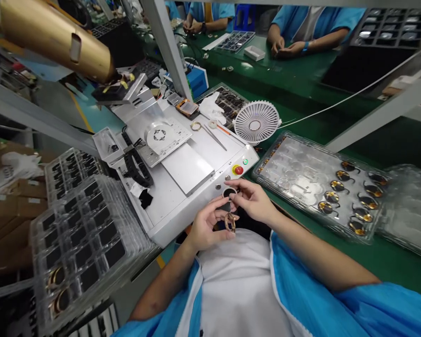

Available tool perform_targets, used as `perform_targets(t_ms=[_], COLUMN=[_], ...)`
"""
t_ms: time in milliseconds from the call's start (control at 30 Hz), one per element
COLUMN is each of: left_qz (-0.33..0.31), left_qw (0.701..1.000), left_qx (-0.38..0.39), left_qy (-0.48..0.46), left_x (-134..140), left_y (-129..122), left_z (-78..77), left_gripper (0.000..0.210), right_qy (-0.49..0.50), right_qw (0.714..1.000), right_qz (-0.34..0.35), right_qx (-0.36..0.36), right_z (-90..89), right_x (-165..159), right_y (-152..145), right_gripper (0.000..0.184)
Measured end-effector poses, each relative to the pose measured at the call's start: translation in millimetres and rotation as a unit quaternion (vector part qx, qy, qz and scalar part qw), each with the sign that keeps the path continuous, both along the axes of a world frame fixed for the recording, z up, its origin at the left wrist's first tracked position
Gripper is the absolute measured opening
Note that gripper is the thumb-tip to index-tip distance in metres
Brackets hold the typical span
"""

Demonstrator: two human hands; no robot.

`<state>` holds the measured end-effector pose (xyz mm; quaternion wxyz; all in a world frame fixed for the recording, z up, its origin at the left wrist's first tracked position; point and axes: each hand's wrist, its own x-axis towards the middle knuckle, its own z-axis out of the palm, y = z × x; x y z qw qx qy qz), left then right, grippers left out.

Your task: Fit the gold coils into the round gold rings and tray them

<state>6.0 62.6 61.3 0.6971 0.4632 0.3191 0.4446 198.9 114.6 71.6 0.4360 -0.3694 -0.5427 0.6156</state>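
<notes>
My left hand grips a gold-coloured ring-shaped watch case, held on edge between thumb and fingers. Just above it, my right hand pinches a small round dark disc with a pale rim. Both hands are close together, in front of my chest and near the front edge of a white machine. The fingers partly cover both parts. To the right, a clear plastic tray holds several round dark-and-gold parts with short cables.
A red emergency stop button sits on the machine's front corner. Tweezers and a gold ring lie on top, near a white fan. Stacked trays stand at left. A gold cylinder overhangs the machine. Co-workers' hands are across the bench.
</notes>
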Motion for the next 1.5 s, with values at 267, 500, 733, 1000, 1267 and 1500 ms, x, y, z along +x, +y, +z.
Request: perform_targets(t_ms=[267,500,733,1000,1267,1500], left_qz=[0.004,-0.049,0.006,0.115,0.145,0.090], left_qw=[0.999,0.995,0.990,0.987,0.988,0.911], left_qx=[-0.021,-0.074,-0.112,-0.101,0.005,0.240], left_qy=[0.031,-0.039,-0.081,-0.048,0.044,0.322], left_x=[-28,-36,-31,-30,-41,-17], left_y=[-6,-7,-10,-8,-29,-26], left_z=[6.3,4.9,-6.8,-10.2,-8.7,-9.2], left_gripper=[0.085,0.088,0.088,0.082,0.096,0.107], right_qy=[-0.157,-0.121,-0.142,-0.179,-0.261,-0.079], right_qw=[0.937,0.946,0.936,0.974,0.942,0.996], right_qz=[0.038,0.065,0.041,-0.064,-0.154,0.019], right_qx=[0.311,0.294,0.318,0.120,0.146,-0.025], right_z=[7.3,1.1,3.0,15.1,14.2,4.0], right_x=[-3,-4,-3,-33,-31,-35], right_y=[13,6,12,91,80,4], right_gripper=[0.036,0.030,0.014,0.012,0.027,0.050])
